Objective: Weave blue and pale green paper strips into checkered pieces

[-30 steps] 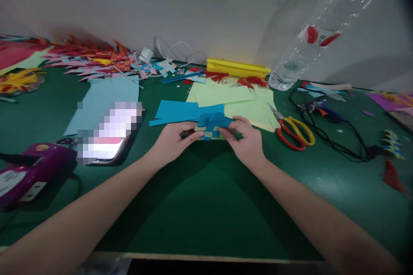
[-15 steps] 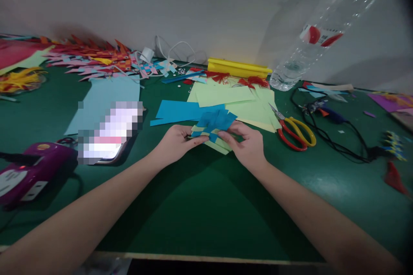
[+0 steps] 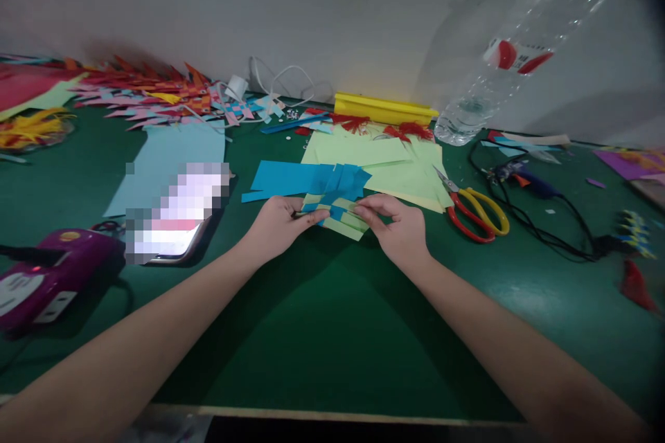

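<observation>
Blue and pale-green paper strips [image 3: 337, 202] interlace checkerwise.

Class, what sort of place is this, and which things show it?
It looks like a papercraft worktable, judging by the blue-and-green woven paper, the light green sheets and the scissors.

Clear plastic bottle [image 3: 519, 59], upper right; purple box [image 3: 86, 257], lower left; phone [image 3: 179, 214], left; white plug [image 3: 237, 88], upper centre-left.
</observation>
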The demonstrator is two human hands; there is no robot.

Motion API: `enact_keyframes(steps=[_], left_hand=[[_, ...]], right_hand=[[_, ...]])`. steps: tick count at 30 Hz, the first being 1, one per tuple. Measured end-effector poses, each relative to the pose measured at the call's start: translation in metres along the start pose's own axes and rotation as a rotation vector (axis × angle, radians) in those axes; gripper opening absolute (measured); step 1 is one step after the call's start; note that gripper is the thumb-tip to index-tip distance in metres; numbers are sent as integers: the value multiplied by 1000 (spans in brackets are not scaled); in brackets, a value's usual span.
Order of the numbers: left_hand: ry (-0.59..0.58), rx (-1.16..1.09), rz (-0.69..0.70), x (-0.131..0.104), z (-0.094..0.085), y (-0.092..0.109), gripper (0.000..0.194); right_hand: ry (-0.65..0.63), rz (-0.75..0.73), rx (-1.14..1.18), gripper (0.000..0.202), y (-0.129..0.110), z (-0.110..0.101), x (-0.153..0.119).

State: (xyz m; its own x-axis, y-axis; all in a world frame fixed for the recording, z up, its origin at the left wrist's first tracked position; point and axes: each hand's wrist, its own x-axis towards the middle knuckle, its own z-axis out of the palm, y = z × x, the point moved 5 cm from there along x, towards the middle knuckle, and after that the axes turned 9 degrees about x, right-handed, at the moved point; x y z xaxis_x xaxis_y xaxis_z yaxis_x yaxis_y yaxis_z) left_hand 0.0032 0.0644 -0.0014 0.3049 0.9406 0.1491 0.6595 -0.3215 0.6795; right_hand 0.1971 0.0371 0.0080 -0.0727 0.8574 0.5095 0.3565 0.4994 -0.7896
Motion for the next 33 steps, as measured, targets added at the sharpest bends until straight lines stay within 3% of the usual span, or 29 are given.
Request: enact_keyframes(steps=[5, 13, 17, 20, 24, 28, 33], left_hand=[[20, -32, -9, 0, -1, 0, 35], [-44, -167, -84, -1, 0, 1, 27], [-9, -49, -6, 0, -1, -1, 29], [47, 38, 79, -1, -2, 1, 31], [20, 124, 149, -3, 0, 6, 28], [-11, 204, 217, -4, 2, 11, 30], [27, 251, 296, -6, 1, 18, 32]], right_hand=[[2, -1, -12, 14, 1, -1, 1], [-15, -31, -62, 13, 1, -2, 1], [-24, 17, -20, 16, 3, -1, 2], [-45, 63, 49, 34, 4, 1, 2], [-102, 29, 99, 48, 0, 3, 1], [-171, 29, 97, 40, -1, 6, 0], [-127, 80, 57, 18, 5, 5, 1]])
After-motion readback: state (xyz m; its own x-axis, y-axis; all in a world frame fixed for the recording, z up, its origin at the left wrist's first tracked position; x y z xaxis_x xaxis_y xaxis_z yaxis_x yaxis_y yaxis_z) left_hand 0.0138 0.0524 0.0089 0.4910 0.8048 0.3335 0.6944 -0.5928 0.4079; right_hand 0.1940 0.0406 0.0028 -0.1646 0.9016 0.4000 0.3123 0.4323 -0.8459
